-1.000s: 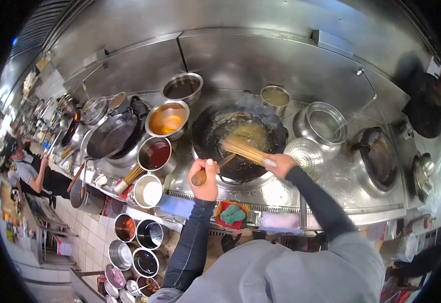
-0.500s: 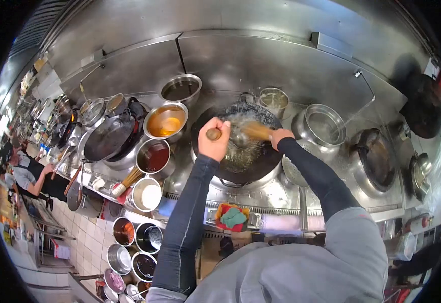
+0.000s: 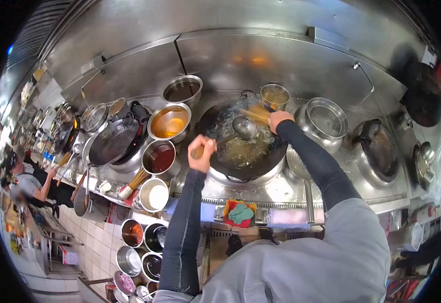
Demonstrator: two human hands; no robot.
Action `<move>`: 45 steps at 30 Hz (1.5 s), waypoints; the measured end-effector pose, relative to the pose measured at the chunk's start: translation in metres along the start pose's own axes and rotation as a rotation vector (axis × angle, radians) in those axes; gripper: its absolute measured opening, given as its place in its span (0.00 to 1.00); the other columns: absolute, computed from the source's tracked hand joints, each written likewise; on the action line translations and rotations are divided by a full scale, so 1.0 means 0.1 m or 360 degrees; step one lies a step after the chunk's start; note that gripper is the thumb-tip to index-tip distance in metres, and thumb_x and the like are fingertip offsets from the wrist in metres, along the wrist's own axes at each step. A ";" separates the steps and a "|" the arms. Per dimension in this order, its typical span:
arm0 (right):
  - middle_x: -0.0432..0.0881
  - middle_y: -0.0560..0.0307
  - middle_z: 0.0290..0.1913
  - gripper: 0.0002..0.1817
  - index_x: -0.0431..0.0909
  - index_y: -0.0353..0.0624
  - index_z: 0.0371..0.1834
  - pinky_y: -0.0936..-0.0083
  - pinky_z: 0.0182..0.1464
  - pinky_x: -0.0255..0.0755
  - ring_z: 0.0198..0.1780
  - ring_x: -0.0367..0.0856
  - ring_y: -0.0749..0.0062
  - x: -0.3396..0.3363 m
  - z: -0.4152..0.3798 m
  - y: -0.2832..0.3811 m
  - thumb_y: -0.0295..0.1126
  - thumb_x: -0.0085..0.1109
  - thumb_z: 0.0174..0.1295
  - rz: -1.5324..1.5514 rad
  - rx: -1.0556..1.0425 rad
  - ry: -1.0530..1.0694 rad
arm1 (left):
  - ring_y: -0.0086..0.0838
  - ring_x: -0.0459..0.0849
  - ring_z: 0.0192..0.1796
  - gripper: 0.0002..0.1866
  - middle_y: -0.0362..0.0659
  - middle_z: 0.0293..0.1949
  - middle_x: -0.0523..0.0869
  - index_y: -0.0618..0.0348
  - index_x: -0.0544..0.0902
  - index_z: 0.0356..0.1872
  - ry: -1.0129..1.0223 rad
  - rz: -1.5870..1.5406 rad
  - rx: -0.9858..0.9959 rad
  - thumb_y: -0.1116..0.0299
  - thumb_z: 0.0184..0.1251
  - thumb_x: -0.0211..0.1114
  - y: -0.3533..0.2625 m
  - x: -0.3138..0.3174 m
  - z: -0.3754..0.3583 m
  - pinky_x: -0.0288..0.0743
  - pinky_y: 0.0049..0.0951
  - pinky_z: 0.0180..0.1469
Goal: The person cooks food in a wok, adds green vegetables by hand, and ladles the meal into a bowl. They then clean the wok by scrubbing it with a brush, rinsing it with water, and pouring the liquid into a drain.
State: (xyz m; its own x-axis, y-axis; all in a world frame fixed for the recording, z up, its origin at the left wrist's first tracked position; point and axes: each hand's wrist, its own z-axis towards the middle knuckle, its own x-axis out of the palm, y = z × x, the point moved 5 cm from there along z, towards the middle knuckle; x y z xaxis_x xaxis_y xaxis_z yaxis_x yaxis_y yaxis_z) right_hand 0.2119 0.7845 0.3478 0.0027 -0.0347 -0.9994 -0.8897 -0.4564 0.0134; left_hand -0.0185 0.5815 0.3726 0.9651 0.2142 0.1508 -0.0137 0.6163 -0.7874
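The left hand (image 3: 201,153) has its grip closed around the wooden end of a long-handled steel ladle (image 3: 244,127), whose bowl hangs over the middle of the big black round wok (image 3: 215,123), well ahead of the fist. The right hand (image 3: 279,120) is at the wok's far rim, its grip shut on a bundled bamboo wok brush (image 3: 255,114) whose bristles point left over the foaming, yellowish liquid in the pan. The brush tip and the ladle bowl sit close together; whether they touch is hard to tell.

Around the wok on the steel tabletop (image 3: 281,188) stand several containers. A small round steel pot of yellowish liquid (image 3: 274,95) sits just behind the right hand. To the left, a steel bowl of orange oil (image 3: 168,121) stands behind a steel pot of dark red sauce (image 3: 159,156), and nearer still a steel pot of white powder (image 3: 154,194). A deep steel pot of dark liquid (image 3: 182,90) stands at the back.
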 end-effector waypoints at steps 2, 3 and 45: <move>0.82 0.42 0.39 0.15 0.82 0.39 0.36 0.58 0.43 0.74 0.42 0.81 0.52 0.05 -0.01 0.26 0.36 0.52 0.51 0.0190 -0.0066 -0.0130 | 0.22 0.74 0.27 0.13 0.41 0.20 0.75 0.59 0.66 0.21 -0.0079 0.0209 0.0072 0.71 0.65 0.55 -0.09 0.03 -0.25 0.73 0.28 0.39; 0.82 0.43 0.38 0.14 0.82 0.39 0.35 0.58 0.43 0.74 0.42 0.81 0.52 0.18 -0.08 0.38 0.36 0.51 0.51 0.0220 -0.0200 -0.0117 | 0.22 0.74 0.27 0.13 0.41 0.20 0.75 0.59 0.66 0.21 -0.0040 0.0194 0.0044 0.71 0.65 0.55 -0.07 0.08 -0.30 0.73 0.28 0.39; 0.81 0.51 0.39 0.19 0.73 0.59 0.52 0.61 0.42 0.74 0.42 0.80 0.55 -0.32 -1.46 0.04 0.40 0.56 0.54 0.0361 0.0292 -0.0571 | 0.21 0.70 0.19 0.25 0.43 0.28 0.72 0.54 0.71 0.19 0.0313 -0.1428 -0.2248 0.42 0.61 0.54 0.08 -0.20 -1.54 0.65 0.20 0.16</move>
State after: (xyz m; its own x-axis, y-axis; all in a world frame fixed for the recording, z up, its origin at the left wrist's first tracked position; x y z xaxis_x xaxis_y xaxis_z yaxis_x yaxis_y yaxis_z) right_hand 0.2748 0.6536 0.3847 -0.3311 0.2092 -0.9201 -0.9156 -0.3070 0.2597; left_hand 0.0027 0.4655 0.2707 0.5548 0.0393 0.8311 0.6427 -0.6545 -0.3981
